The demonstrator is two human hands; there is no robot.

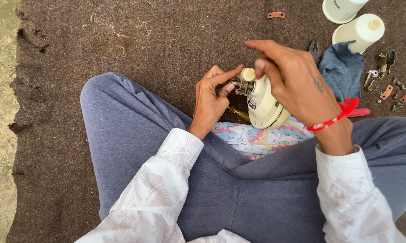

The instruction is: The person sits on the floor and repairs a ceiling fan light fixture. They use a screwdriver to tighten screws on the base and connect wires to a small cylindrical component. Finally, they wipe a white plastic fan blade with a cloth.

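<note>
Head view: two hands work on a cream motor housing [266, 105] held over the person's lap.

The left hand [212, 101] pinches the small metal fitting [241, 85] at the housing's end, fingers clamped on it. The right hand [293, 76] closes its fingers on the round cream knob [248, 74]. Two white bottles [358, 29], a blue cloth [342, 67] and loose screws [394, 85] lie on the brown mat [144, 40].
</note>
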